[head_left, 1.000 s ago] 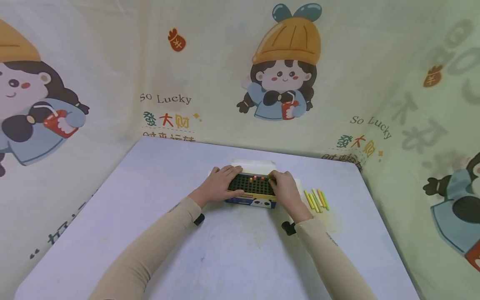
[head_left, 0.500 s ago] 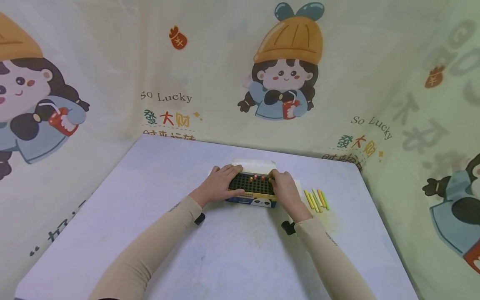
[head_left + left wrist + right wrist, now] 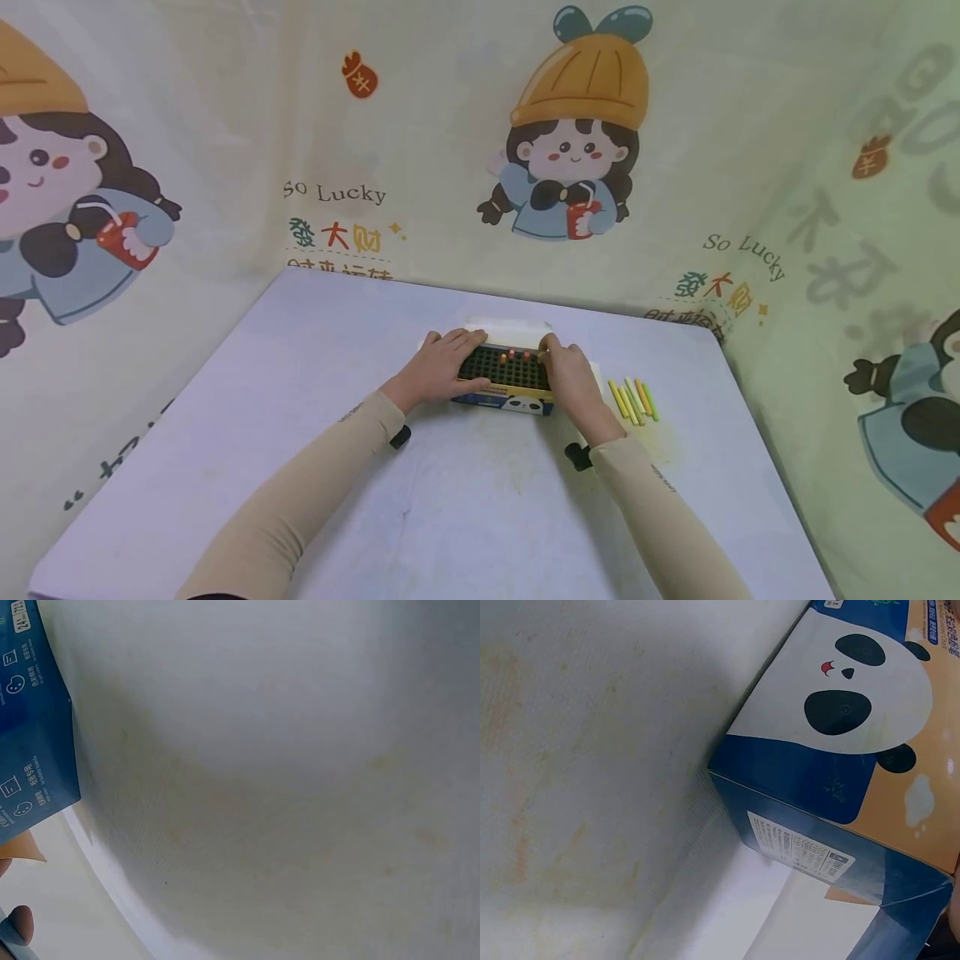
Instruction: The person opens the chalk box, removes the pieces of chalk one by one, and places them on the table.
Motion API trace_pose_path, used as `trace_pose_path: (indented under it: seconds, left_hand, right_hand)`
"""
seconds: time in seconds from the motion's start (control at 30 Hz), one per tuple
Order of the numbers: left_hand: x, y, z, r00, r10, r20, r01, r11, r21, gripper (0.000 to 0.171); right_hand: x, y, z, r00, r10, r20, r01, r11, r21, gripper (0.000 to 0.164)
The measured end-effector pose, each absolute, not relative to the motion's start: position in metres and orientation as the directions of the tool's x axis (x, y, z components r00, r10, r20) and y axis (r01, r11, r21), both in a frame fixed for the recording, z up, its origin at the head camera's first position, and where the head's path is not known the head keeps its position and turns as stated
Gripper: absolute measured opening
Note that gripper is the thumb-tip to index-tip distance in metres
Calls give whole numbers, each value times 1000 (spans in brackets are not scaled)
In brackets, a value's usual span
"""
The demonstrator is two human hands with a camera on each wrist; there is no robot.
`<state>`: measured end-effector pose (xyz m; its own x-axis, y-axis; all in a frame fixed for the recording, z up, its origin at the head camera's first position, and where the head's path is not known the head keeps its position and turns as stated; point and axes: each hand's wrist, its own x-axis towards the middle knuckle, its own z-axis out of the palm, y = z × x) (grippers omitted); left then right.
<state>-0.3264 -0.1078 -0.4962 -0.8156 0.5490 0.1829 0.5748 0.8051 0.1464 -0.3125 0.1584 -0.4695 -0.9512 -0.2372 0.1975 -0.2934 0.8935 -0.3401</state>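
Head view sets the box (image 3: 491,402) just right of the frame's centre on the white tabletop (image 3: 450,517), and it alone looks down on the black holed insert (image 3: 495,371), where three stick tops in orange, pink and red (image 3: 527,357) stand up. The left hand (image 3: 438,371) clasps the box's left end, its grip spanning from the thumb at the near edge to the fingers at the far side. At the opposite end, the right hand (image 3: 570,383) bends its fingers over the far right corner; whether that grip pinches anything, I cannot tell. Right of it, loose yellow, orange and green sticks (image 3: 632,402) lie side by side, and a pale flap (image 3: 507,332) stands out behind the box.

Left wrist view adds the box's blue faces with white icons at upper left, plus a fingertip (image 3: 22,922) at lower left. Right wrist view gives the large panda print (image 3: 862,682) at upper right and, below it, a barcode label (image 3: 799,846) on a blue side.
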Motion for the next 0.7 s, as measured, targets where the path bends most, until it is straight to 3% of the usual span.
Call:
trace_pose_path:
  seconds: [0.23,0.4,0.7]
  left_hand:
    - [-327,-106,-498,-813,553,182,578,802,151,90]
    - [-327,-107,-499,-820,543,182,570,807,158,90]
    - [-327,-108,-501,-818,542,194,571,807,151,91]
  right_hand:
    - [-311,160,-469,-952,-228,205,-292,879,-378,14]
    - [-310,160,-462,-969,-204,140,-245,865,-437,19]
    - [-311,160,-465,-957,-221,188,-278,884,-376,13]
